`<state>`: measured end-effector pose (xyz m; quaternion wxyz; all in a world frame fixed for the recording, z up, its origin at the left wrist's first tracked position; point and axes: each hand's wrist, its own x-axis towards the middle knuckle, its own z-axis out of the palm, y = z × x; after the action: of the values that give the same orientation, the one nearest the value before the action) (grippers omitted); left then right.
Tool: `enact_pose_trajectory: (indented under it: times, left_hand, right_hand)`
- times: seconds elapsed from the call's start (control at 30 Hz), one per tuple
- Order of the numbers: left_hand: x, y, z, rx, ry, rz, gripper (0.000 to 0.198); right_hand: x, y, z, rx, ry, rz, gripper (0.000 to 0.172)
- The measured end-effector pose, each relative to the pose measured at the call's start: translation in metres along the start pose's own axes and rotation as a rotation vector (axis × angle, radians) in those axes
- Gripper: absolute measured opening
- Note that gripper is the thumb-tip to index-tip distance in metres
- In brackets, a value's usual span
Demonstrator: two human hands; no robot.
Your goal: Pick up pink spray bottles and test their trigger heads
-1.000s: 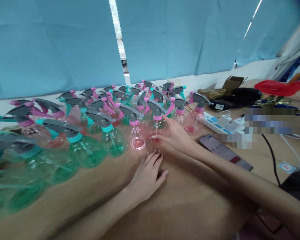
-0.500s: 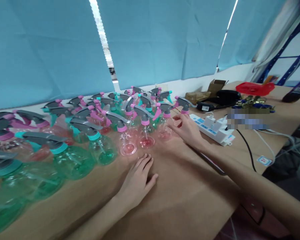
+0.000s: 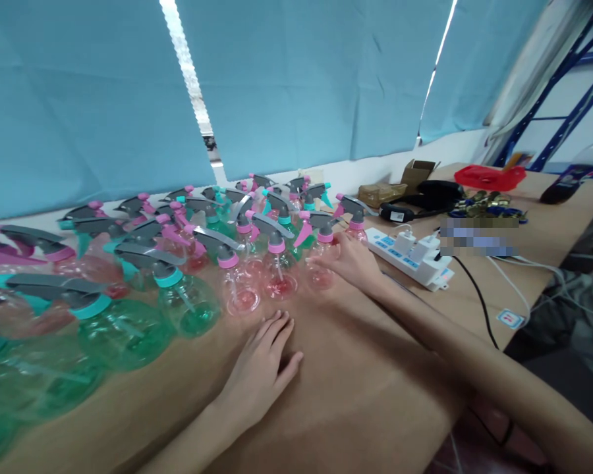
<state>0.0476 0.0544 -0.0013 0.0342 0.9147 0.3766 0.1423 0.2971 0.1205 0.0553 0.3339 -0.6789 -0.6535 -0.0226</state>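
My left hand lies palm down on the table, fingers stretched forward and thumb apart, holding nothing. Its fingertips are just short of a clear pink spray bottle with a grey trigger head. My right hand is at another pink spray bottle, thumb across its front and fingers round its right side, partly hidden. Between the hands stands a third pink spray bottle with red liquid at the bottom. A green spray bottle with a turquoise collar stands left of them.
Several more green and pink spray bottles crowd the table's left and back. Right of my right hand are a white power strip, a black case, a cardboard box, a red plastic item and a dark drink bottle. Cables trail over the right edge.
My right hand has moved in against the pink spray bottle, its thumb now across the front. My left hand stays flat on the table. The whole view has shifted slightly.
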Motion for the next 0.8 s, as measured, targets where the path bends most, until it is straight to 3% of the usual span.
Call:
enact_pose_trajectory:
  times: [0.2,0.33,0.47,0.63,0.7,0.8]
  left_hand:
    - [0.010,0.006,0.001,-0.134,0.044,-0.072,0.047]
    - [0.030,0.026,0.010,-0.309,0.125,-0.167,0.078]
    - [0.044,0.047,0.016,-0.503,0.232,-0.118,0.096]
    - [0.036,0.054,0.010,-0.593,0.255,-0.100,0.093]
    - [0.029,0.053,0.004,-0.646,0.200,-0.076,0.088]
    - [0.019,0.053,-0.005,-0.720,0.130,-0.023,0.083]
  right_hand:
    - [-0.037,0.000,-0.017,-0.003,-0.022,-0.001,0.062]
    - [-0.067,-0.011,-0.028,-0.012,-0.015,-0.040,0.061]
    - [-0.096,-0.023,-0.032,-0.074,0.033,-0.144,0.058]
    - [-0.104,-0.028,-0.046,-0.072,0.046,-0.204,0.052]
    - [-0.097,-0.030,-0.054,0.064,-0.023,-0.217,0.046]
    - [-0.088,-0.038,-0.062,0.438,-0.337,-0.338,0.029]
